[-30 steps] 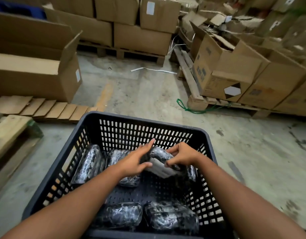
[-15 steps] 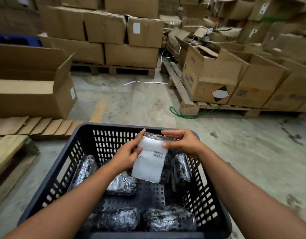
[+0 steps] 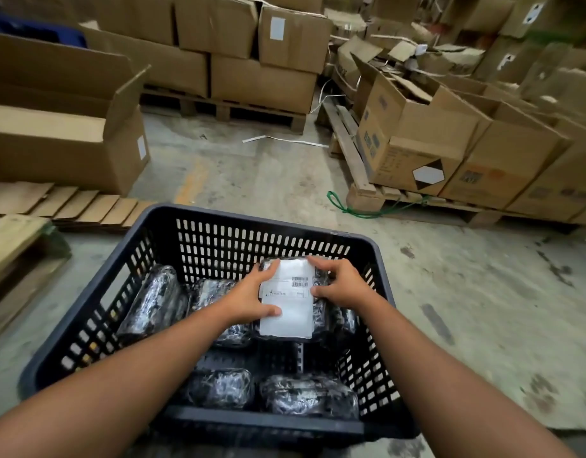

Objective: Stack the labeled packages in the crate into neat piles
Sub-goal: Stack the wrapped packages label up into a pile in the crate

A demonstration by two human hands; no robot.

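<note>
A dark slotted plastic crate (image 3: 245,219) stands on the floor in front of me. Both hands grip one shiny black package with a white barcode label (image 3: 286,302) face up, over the far right part of the crate. My left hand (image 3: 248,299) clasps its left edge, my right hand (image 3: 341,282) its top right corner. It lies on or just above another package (image 3: 346,320) beneath; contact is unclear. Two more packages (image 3: 152,299) (image 3: 215,292) lean at the far left, and two (image 3: 222,386) (image 3: 308,393) lie along the near wall.
Cardboard boxes on wooden pallets (image 3: 414,150) crowd the right and back. An open carton (image 3: 70,140) and flattened cardboard (image 3: 73,206) are at the left, with a wooden pallet corner (image 3: 13,246). A green strap (image 3: 351,209) lies on the concrete floor.
The labeled package was lifted out of the crate, turned label-up, and lowered back over the far right packages. Both hands stayed on it.
</note>
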